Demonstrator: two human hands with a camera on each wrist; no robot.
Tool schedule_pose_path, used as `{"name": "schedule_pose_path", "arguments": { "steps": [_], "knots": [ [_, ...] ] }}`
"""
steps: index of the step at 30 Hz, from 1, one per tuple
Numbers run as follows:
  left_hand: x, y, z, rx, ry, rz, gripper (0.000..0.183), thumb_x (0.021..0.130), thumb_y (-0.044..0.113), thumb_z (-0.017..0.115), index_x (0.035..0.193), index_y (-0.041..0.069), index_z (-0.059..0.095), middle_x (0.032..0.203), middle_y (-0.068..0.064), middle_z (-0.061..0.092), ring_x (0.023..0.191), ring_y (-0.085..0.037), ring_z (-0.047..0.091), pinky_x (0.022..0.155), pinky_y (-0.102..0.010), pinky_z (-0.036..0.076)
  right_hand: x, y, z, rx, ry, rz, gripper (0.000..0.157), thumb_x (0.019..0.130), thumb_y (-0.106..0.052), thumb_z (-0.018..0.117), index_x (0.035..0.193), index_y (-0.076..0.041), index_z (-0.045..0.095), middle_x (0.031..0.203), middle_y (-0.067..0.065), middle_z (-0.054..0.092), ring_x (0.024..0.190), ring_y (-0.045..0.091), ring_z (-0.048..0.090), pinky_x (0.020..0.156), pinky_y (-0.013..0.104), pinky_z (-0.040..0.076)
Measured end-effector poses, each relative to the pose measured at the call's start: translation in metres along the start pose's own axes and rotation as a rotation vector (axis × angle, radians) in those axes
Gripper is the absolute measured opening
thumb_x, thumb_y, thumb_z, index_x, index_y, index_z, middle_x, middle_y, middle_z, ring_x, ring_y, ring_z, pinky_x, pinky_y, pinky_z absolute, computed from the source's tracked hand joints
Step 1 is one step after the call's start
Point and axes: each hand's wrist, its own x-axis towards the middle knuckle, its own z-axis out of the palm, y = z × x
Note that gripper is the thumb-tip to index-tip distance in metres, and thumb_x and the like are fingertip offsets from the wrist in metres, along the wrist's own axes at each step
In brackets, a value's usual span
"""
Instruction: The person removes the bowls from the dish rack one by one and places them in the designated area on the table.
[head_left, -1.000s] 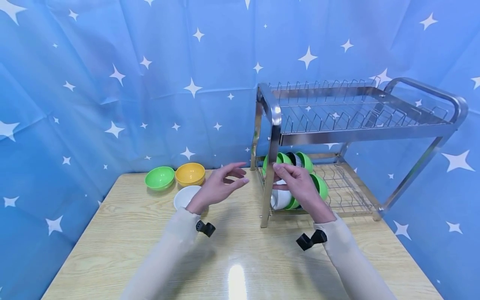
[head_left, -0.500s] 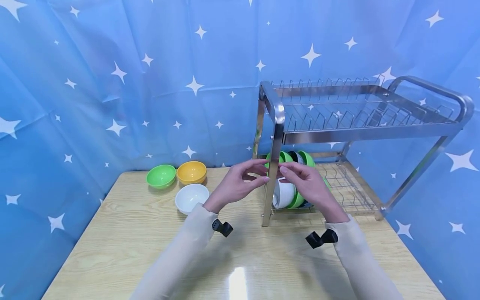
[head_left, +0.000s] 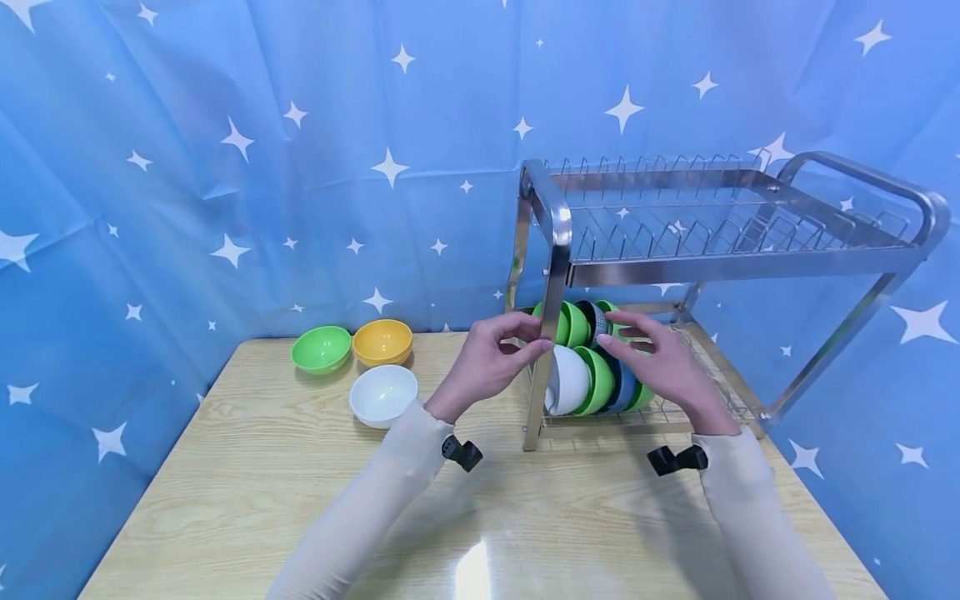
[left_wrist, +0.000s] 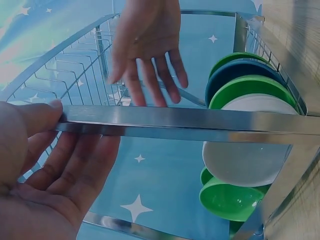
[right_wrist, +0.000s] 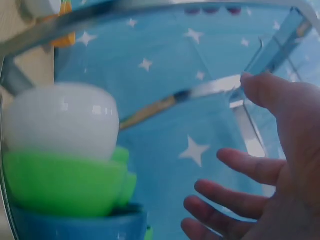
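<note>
left hand [head_left: 487, 362]: grips rack post [head_left: 538, 402] | right hand [head_left: 666, 364]: spread, near bowls [head_left: 598, 383]

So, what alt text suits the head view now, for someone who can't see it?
A person's left hand pinches the front left post of a metal dish rack; the right hand hovers by tilted bowls on its lower shelf. On the wooden table to the left sit a green bowl, an orange bowl and a white bowl.

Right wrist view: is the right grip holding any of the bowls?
No, the right grip has its fingers spread, and blue curtain shows between them and the bowls.
</note>
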Motion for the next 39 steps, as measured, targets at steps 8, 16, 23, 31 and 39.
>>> {"name": "schedule_pose_path", "arguments": {
  "steps": [8, 16, 23, 31, 39],
  "knots": [
    [-0.001, 0.001, 0.002, -0.009, -0.001, 0.01, 0.017, 0.098, 0.022, 0.071, 0.111, 0.01, 0.071, 0.101, -0.008, 0.075, 0.089, -0.011, 0.07, 0.076, -0.024, 0.062, 0.002, 0.032, -0.019, -0.099, 0.0, 0.093, 0.089, 0.095, -0.069, 0.054, 0.162, -0.015, 0.031, 0.164, 0.022, 0.034, 0.145, 0.051, 0.037, 0.11, 0.07, 0.039],
    [-0.001, -0.004, 0.004, -0.025, 0.007, 0.013, 0.017, 0.098, 0.021, 0.071, 0.11, 0.009, 0.071, 0.097, -0.01, 0.074, 0.086, -0.012, 0.07, 0.076, -0.024, 0.061, 0.001, 0.059, -0.021, -0.081, -0.082, 0.22, 0.099, 0.096, -0.072, 0.05, 0.163, -0.005, 0.022, 0.163, 0.029, 0.028, 0.145, 0.054, 0.034, 0.109, 0.069, 0.04],
    [-0.001, -0.004, 0.006, -0.007, 0.004, 0.011, 0.017, 0.098, 0.021, 0.071, 0.111, 0.01, 0.069, 0.097, -0.008, 0.073, 0.084, -0.009, 0.068, 0.076, -0.023, 0.061, -0.004, 0.075, -0.02, -0.062, -0.196, 0.342, 0.109, 0.091, -0.081, 0.046, 0.163, -0.003, 0.019, 0.164, 0.03, 0.026, 0.146, 0.052, 0.033, 0.11, 0.068, 0.04],
    [-0.002, -0.004, 0.007, -0.015, 0.005, 0.015, 0.018, 0.099, 0.02, 0.07, 0.113, 0.009, 0.068, 0.097, -0.009, 0.073, 0.083, -0.008, 0.067, 0.075, -0.023, 0.061, -0.005, 0.086, -0.017, 0.097, -0.237, 0.419, 0.107, 0.092, -0.076, 0.052, 0.161, 0.001, 0.023, 0.167, 0.028, 0.022, 0.146, 0.048, 0.039, 0.119, 0.063, 0.034],
    [-0.003, -0.005, 0.006, -0.009, 0.01, -0.004, 0.019, 0.099, 0.021, 0.07, 0.114, 0.01, 0.068, 0.097, -0.008, 0.072, 0.084, -0.009, 0.066, 0.076, -0.022, 0.06, -0.003, 0.092, -0.015, 0.166, -0.209, 0.436, 0.113, 0.091, -0.075, 0.056, 0.159, 0.008, 0.02, 0.166, 0.031, 0.021, 0.148, 0.049, 0.034, 0.122, 0.058, 0.034]
  ]
}}
